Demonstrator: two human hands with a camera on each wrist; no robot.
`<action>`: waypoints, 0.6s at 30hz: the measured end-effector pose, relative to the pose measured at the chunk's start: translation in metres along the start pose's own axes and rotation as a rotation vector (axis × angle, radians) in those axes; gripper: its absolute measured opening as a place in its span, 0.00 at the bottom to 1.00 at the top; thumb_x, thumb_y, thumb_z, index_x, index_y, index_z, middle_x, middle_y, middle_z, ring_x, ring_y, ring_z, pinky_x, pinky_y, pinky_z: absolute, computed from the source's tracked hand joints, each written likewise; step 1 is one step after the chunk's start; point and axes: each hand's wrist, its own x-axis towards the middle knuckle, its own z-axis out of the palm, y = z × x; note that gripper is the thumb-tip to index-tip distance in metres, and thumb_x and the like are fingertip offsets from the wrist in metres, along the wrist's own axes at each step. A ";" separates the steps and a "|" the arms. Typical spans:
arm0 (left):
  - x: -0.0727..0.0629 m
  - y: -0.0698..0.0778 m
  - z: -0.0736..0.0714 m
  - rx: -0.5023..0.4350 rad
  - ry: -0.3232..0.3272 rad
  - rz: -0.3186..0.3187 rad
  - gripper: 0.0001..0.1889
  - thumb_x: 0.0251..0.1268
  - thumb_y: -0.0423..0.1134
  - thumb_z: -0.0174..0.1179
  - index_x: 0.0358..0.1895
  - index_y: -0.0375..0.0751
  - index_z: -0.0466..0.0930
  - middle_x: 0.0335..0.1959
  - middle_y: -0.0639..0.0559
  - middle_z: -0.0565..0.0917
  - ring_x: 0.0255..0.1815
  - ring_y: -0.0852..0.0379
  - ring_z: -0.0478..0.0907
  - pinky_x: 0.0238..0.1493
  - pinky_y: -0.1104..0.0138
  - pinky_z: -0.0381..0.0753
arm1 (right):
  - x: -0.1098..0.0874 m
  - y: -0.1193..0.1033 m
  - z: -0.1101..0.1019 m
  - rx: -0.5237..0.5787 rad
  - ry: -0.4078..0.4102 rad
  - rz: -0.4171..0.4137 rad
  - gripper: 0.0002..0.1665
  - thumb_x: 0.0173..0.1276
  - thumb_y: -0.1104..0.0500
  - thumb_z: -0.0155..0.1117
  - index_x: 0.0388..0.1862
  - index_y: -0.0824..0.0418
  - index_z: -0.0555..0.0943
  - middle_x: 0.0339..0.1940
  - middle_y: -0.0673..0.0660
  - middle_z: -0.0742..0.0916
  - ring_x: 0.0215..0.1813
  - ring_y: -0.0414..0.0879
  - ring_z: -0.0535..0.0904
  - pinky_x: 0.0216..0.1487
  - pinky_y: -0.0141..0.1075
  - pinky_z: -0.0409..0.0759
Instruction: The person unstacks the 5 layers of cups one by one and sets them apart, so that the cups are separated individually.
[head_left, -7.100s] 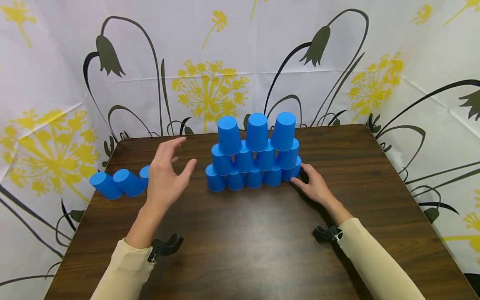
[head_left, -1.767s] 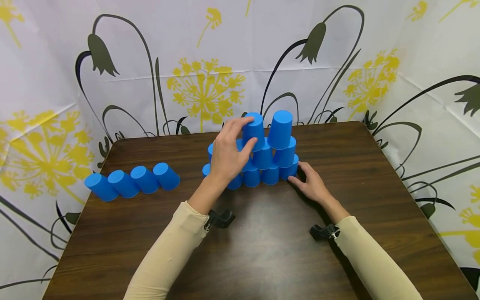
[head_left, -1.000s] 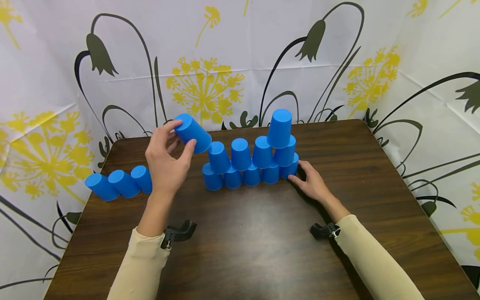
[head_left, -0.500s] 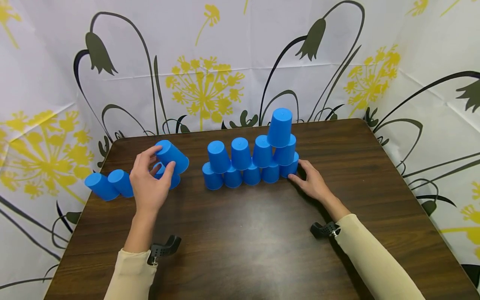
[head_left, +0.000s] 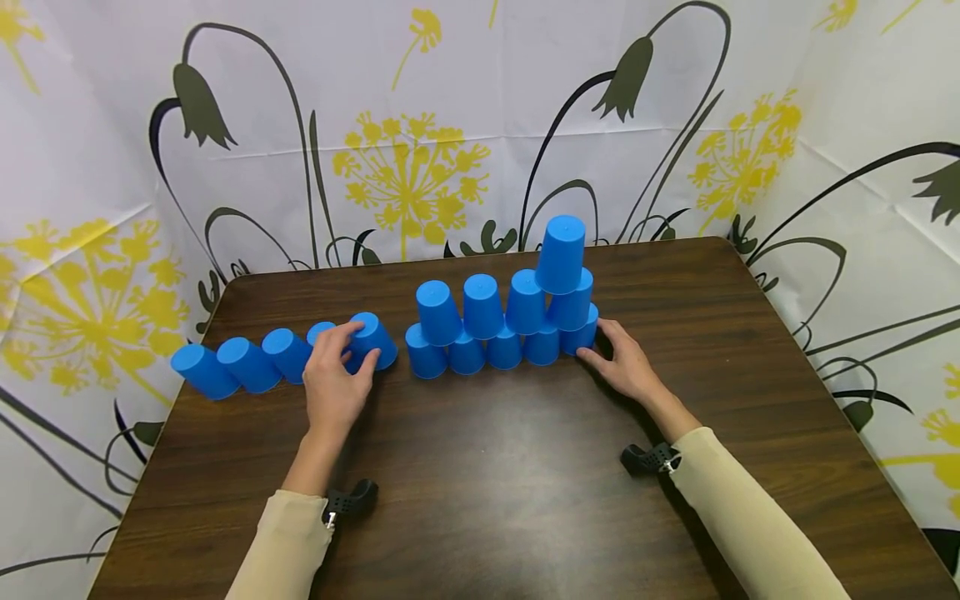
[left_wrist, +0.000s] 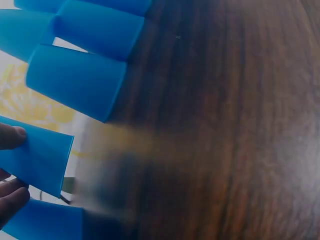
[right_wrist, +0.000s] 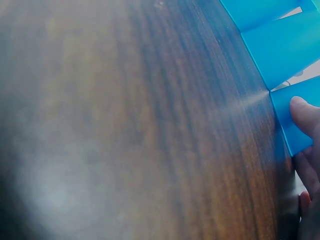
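Note:
With thumb and fingers, my left hand (head_left: 335, 387) holds an upside-down blue plastic cup (head_left: 375, 340) at the right end of the left row. In the left wrist view this cup (left_wrist: 42, 155) has its rim toward the table, and a neighbouring row cup (left_wrist: 45, 220) shows below it. My right hand (head_left: 630, 364) grips the bottom tier's rightmost cup (head_left: 579, 335), thumb on its near side, as the thumb (right_wrist: 303, 112) also shows in the right wrist view. That cup belongs to a stack of upside-down cups: several below, several in the middle tier (head_left: 483, 307), one top cup (head_left: 561, 254) at the right.
Left of my left hand stand several more upside-down blue cups (head_left: 247, 364) in a row, the nearest partly behind my fingers. Everything sits on a brown wood-grain table (head_left: 510, 500). A white flower-patterned curtain (head_left: 450, 83) hangs behind and at both sides.
My left hand has lifted the top tier's left and middle cups off in turn and carried them left to the row; the second is now lowered at its right end. The right hand stays put.

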 end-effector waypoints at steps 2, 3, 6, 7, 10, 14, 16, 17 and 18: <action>0.000 -0.002 0.005 0.017 -0.008 0.010 0.25 0.57 0.35 0.71 0.59 0.42 0.78 0.55 0.40 0.77 0.57 0.41 0.78 0.49 0.46 0.81 | 0.000 0.000 0.000 0.000 0.000 0.001 0.39 0.70 0.49 0.65 0.73 0.63 0.64 0.70 0.65 0.71 0.72 0.62 0.64 0.69 0.61 0.60; 0.000 -0.002 0.006 0.024 -0.012 0.014 0.24 0.57 0.34 0.71 0.58 0.42 0.78 0.55 0.40 0.77 0.57 0.40 0.78 0.48 0.46 0.81 | 0.000 0.000 0.000 0.000 0.000 0.001 0.39 0.70 0.49 0.65 0.73 0.63 0.64 0.70 0.65 0.71 0.72 0.62 0.64 0.69 0.61 0.60; -0.001 -0.003 0.011 0.036 -0.019 0.020 0.24 0.56 0.33 0.72 0.58 0.41 0.78 0.55 0.39 0.77 0.56 0.40 0.78 0.48 0.46 0.82 | 0.000 0.000 0.000 -0.001 -0.002 0.000 0.39 0.70 0.49 0.65 0.73 0.64 0.64 0.70 0.65 0.71 0.72 0.62 0.64 0.69 0.61 0.60; -0.001 -0.004 0.012 0.039 -0.020 0.021 0.24 0.56 0.33 0.72 0.58 0.41 0.78 0.55 0.39 0.77 0.56 0.40 0.78 0.48 0.46 0.82 | 0.000 0.001 0.000 -0.002 -0.001 -0.002 0.39 0.70 0.49 0.65 0.73 0.64 0.64 0.70 0.65 0.71 0.72 0.62 0.64 0.69 0.61 0.60; -0.001 -0.005 0.015 0.043 -0.019 0.018 0.25 0.56 0.33 0.72 0.58 0.40 0.78 0.54 0.39 0.77 0.55 0.39 0.78 0.48 0.46 0.82 | 0.000 0.001 0.001 -0.001 0.001 -0.008 0.39 0.70 0.49 0.65 0.72 0.64 0.64 0.70 0.65 0.71 0.72 0.62 0.64 0.69 0.61 0.60; -0.002 -0.007 0.017 0.045 -0.017 0.001 0.25 0.56 0.33 0.71 0.58 0.40 0.78 0.55 0.39 0.77 0.56 0.39 0.78 0.49 0.47 0.81 | 0.000 0.002 0.001 0.001 0.002 -0.010 0.39 0.70 0.49 0.65 0.72 0.64 0.65 0.70 0.65 0.71 0.72 0.62 0.64 0.69 0.61 0.60; -0.002 -0.008 0.017 0.047 -0.015 -0.007 0.24 0.56 0.33 0.71 0.58 0.40 0.78 0.55 0.39 0.77 0.56 0.39 0.78 0.49 0.47 0.81 | 0.000 0.002 0.001 -0.001 0.002 -0.008 0.39 0.70 0.49 0.65 0.73 0.64 0.65 0.70 0.65 0.71 0.72 0.62 0.64 0.69 0.61 0.61; -0.002 -0.008 0.017 0.048 -0.014 -0.011 0.25 0.57 0.33 0.71 0.59 0.40 0.77 0.55 0.39 0.77 0.56 0.39 0.78 0.49 0.47 0.82 | 0.000 0.002 0.001 0.001 0.002 -0.007 0.39 0.70 0.49 0.65 0.73 0.64 0.65 0.70 0.65 0.71 0.72 0.62 0.64 0.69 0.61 0.61; -0.003 -0.008 0.017 0.049 -0.012 -0.013 0.25 0.57 0.33 0.71 0.59 0.40 0.77 0.56 0.39 0.78 0.56 0.39 0.78 0.49 0.47 0.82 | 0.000 0.002 0.001 0.001 0.003 -0.008 0.39 0.69 0.49 0.65 0.72 0.64 0.65 0.70 0.65 0.71 0.72 0.62 0.64 0.69 0.61 0.61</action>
